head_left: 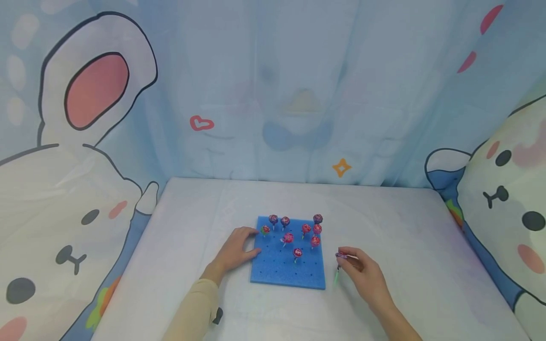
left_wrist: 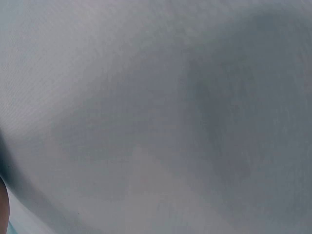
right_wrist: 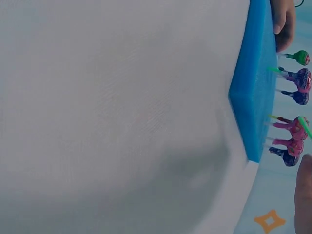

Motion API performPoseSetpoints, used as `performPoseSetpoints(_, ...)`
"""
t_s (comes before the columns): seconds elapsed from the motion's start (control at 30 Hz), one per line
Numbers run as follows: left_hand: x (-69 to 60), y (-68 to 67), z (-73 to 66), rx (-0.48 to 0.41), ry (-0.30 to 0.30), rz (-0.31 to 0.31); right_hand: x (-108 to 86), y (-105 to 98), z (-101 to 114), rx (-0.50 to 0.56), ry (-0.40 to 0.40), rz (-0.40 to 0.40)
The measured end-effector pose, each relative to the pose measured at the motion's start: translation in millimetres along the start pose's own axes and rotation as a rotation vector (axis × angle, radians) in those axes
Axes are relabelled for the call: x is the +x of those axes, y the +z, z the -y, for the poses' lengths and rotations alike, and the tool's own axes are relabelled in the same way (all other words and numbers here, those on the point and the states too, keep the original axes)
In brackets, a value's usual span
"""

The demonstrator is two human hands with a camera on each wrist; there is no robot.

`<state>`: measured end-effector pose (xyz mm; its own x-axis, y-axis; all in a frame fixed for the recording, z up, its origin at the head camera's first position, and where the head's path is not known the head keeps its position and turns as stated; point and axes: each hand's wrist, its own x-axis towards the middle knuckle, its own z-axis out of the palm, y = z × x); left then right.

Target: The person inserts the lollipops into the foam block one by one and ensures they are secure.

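A blue foam board (head_left: 281, 272) dotted with small holes lies on the white table. Several wrapped lollipops (head_left: 297, 253) stand upright in it by their sticks, mostly over its far half and right side. My left hand (head_left: 234, 248) rests against the board's left edge, thumb and fingers spread apart. Just right of the board, my right hand (head_left: 364, 272) pinches a lollipop (head_left: 341, 255) by its wrapped head, its green stick pointing down. In the right wrist view that green stick (right_wrist: 305, 126) and a fingertip (right_wrist: 303, 195) appear at the right edge. The left wrist view holds mostly pale, blurred cloth.
The white tabletop (head_left: 409, 237) stretches around the board on all sides. Behind it hangs a light blue curtain (head_left: 213, 71) printed with cartoon animals. A small dark object (head_left: 218, 316) sits by the left sleeve (head_left: 196, 303).
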<state>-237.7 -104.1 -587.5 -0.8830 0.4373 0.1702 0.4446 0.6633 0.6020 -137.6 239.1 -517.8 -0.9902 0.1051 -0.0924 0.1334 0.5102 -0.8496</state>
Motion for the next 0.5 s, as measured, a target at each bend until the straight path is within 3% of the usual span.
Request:
performPoseSetpoints(0.23,0.2,-1.0,-1.1,0.002,-0.009,0.003,-3.8,7.7,14.1,0.028,-0.069,0.031)
performPoseSetpoints(0.5,0.4,0.4,0.8,-0.001,-0.015,0.014,-2.1,17.0,24.0,0.222,0.042,0.07)
